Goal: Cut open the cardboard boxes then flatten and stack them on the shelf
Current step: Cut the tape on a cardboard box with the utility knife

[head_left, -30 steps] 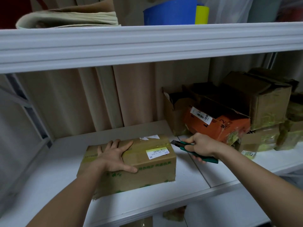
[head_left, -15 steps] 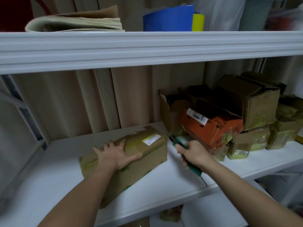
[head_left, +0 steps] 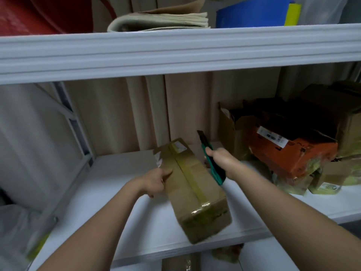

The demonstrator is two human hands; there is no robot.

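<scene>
Slitting the tape is the step in hand, as I judge it. The sealed cardboard box (head_left: 195,190) lies on the white shelf board (head_left: 109,216), turned so its taped seam (head_left: 190,178) runs from the back toward the front edge, which one end overhangs a little. The left hand (head_left: 156,181) grips the box's left side, fingers curled against the wall. The right hand (head_left: 221,160) is wrapped around a green utility knife (head_left: 212,163), blade tip raised just right of the box's far end. A shallow cut along the seam, left fingers off that line, should do best. At the right end of the shelf a heap of boxes, an orange one (head_left: 293,153) among them, crowds the knife arm's elbow room. Folded cardboard (head_left: 162,21) lies on the upper shelf.
</scene>
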